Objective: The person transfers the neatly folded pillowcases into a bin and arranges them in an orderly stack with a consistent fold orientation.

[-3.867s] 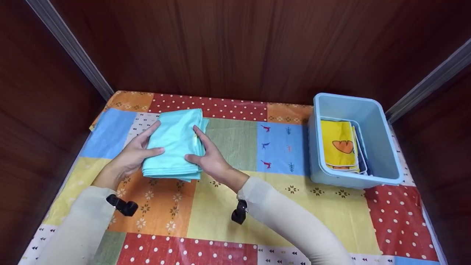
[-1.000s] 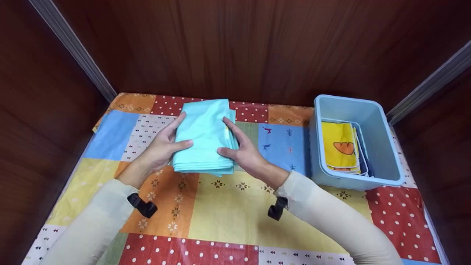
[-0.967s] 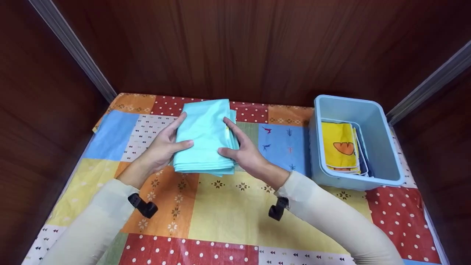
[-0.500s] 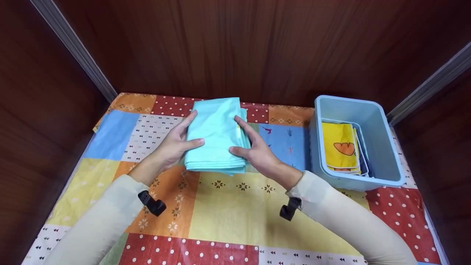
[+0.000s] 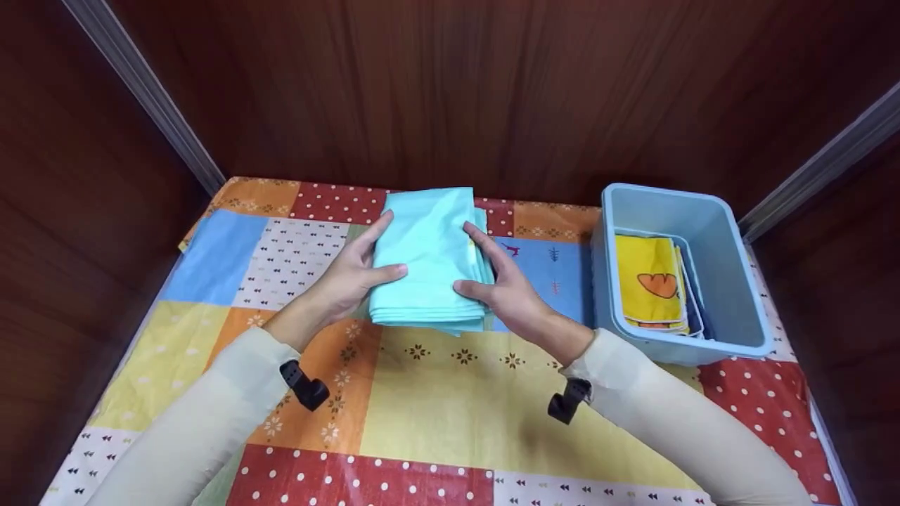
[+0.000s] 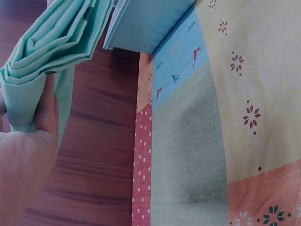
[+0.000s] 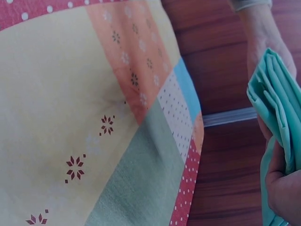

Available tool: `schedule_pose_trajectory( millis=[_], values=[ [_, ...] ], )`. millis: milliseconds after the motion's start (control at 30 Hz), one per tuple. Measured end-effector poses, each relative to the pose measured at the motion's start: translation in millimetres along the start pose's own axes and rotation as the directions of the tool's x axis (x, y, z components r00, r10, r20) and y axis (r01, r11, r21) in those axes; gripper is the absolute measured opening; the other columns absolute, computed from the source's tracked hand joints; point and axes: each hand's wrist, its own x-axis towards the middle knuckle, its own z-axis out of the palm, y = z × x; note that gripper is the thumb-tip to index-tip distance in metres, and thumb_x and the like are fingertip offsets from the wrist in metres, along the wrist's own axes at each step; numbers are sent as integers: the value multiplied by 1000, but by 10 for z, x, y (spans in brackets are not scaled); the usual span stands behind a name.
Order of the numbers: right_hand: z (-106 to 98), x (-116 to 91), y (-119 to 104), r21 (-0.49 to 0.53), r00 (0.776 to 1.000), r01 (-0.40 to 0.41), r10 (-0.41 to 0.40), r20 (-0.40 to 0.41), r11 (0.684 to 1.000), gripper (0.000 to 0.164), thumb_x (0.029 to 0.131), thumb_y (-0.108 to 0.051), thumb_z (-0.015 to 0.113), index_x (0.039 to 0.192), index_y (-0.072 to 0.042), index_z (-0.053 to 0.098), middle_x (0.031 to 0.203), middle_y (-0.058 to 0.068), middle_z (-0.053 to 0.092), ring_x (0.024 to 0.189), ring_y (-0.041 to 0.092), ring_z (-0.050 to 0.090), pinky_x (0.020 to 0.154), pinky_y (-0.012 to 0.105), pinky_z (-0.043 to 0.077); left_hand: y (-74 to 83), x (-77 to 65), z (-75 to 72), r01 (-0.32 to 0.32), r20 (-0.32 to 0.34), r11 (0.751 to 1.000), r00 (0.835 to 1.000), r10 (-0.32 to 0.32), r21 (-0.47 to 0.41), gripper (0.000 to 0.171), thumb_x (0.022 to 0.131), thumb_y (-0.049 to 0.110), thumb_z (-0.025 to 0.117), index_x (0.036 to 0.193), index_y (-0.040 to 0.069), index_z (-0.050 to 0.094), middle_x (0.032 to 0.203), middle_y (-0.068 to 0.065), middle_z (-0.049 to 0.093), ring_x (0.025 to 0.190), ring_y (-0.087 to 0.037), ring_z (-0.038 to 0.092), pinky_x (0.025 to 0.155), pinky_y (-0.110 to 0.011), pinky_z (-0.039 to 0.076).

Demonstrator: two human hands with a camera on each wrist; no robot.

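A thick folded turquoise cloth (image 5: 425,246), with a small yellow patch showing at its right side, is held between both hands in the head view. My left hand (image 5: 351,274) grips its left edge, thumb on top and the other fingers mostly hidden. My right hand (image 5: 512,292) grips the right edge the same way. Both wrist views show the folded layers of the cloth (image 6: 28,101) end-on, raised above the table, with the left thumb or finger side pressed against it. In the right wrist view the cloth (image 7: 282,113) sits between the two hands.
A light blue plastic bin (image 5: 703,346) stands at the right of the table. Inside its left part is a smaller blue container with a folded yellow cloth (image 5: 640,263) bearing an orange print. A patchwork tablecloth (image 5: 436,393) covers the table; dark wooden panels (image 5: 436,91) enclose it.
Both hands have carried the turquoise cloth rightward from the left part of the table toward the middle, keeping their grip. The bin and its contents stay in place.
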Motion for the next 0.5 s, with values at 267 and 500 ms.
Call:
schedule_pose_trajectory(
  millis=[267, 500],
  values=[
    [-92, -53, -14, 0, 1000, -6, 6, -2, 1000, 85, 92, 4, 69, 163, -20, 28, 168, 8, 14, 146, 27, 22, 118, 45, 27, 0, 27, 102, 14, 5, 1000, 1000, -14, 2, 91, 95, -9, 62, 165, 14, 9, 171, -8, -2, 156, -23, 3, 122, -32, 22],
    [-175, -99, -1, -9, 999, -27, 27, -23, 1000, 85, 92, 5, 68, 163, -22, 28, 168, 8, 12, 147, 28, 21, 119, 46, 25, -14, 66, 190, 1, 13, 1000, 1000, -1, 6, 93, 93, -10, 63, 165, 13, 8, 171, -9, -3, 156, -24, 3, 121, -31, 23]
  ],
)
